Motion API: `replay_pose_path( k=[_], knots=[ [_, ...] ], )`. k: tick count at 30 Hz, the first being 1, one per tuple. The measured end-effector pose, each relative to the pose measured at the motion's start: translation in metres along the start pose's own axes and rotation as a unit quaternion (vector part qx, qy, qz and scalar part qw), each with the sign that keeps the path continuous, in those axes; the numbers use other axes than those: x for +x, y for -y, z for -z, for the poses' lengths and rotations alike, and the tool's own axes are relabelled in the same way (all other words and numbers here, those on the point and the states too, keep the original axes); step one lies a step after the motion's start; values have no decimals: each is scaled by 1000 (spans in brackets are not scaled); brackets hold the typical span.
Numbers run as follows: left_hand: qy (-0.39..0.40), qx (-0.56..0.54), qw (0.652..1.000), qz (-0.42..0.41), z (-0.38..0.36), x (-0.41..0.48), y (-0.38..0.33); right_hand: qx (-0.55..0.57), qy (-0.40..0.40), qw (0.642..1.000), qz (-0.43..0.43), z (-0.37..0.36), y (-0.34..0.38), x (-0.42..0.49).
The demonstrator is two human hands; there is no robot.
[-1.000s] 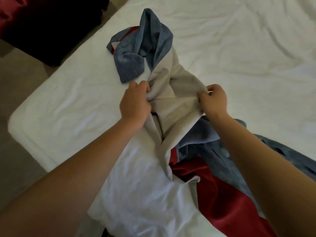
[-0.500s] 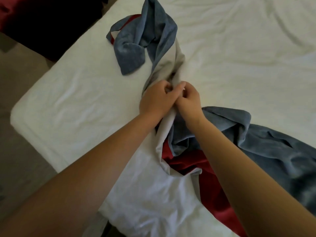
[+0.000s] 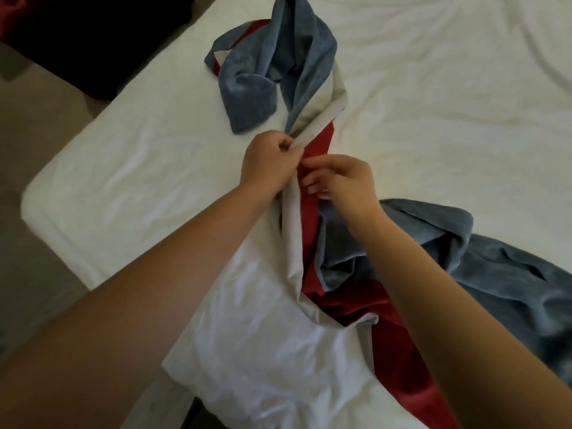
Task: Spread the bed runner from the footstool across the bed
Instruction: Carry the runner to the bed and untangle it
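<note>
- Blue, red and grey runner (image 3: 247,97) lies bunched on the bed (image 3: 123,168).
- Left hand (image 3: 269,162) grips its grey edge, fingers curled.
- Right hand (image 3: 343,181), just beside, pinches the red strip.

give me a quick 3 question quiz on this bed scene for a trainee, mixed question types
1. True or false: the bed runner lies flat and fully spread across the bed.
2. Where do the left hand and right hand grip the runner? A) its bunched middle B) the far blue end C) the end trailing right
3. Fill in: the runner shows blue, pale grey and ____.
Key: 1 false; 2 A; 3 red.
</note>
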State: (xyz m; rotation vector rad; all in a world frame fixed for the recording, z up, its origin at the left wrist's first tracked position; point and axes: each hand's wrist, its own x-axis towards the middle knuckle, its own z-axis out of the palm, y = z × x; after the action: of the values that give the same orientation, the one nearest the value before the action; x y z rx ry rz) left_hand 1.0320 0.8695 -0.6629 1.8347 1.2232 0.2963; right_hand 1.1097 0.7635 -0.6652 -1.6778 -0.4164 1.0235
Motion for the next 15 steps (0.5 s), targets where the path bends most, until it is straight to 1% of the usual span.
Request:
replay_pose_path(
  k=[1, 2, 3, 4, 6, 7, 10, 13, 14, 15],
  knots=[
    [-23, -8, 1000, 12, 2, 2, 2, -21, -84, 996, -14, 1, -5, 6],
    [-39, -24, 998, 30, 4, 4, 5, -68, -153, 985, -31, 4, -11, 13],
    [-52, -42, 997, 49, 7, 5, 7, -134, -180, 973, -52, 4, -16, 19],
    [-60, -53, 995, 62, 10, 6, 10, -204, -155, 964, -72, 3, -22, 26],
    [-64, -64, 993, 75, 16, 8, 18, -332, -22, 939, -89, -8, -34, 34],
    [-67, -70, 992, 78, 20, 9, 22, -378, 25, 922, -85, -15, -38, 37],
    [-91, -78, 989, 88, 36, 11, 35, -432, 84, 895, -68, -29, -41, 45],
    [-108, -87, 986, 92, 50, 12, 50, -472, 168, 862, -71, -40, -41, 48],
    [-109, -81, 987, 84, 53, 12, 56, -476, 181, 858, -66, -42, -40, 50],
    [-111, -61, 989, 71, 57, 11, 61, -486, 175, 855, -54, -42, -38, 51]
  ],
)
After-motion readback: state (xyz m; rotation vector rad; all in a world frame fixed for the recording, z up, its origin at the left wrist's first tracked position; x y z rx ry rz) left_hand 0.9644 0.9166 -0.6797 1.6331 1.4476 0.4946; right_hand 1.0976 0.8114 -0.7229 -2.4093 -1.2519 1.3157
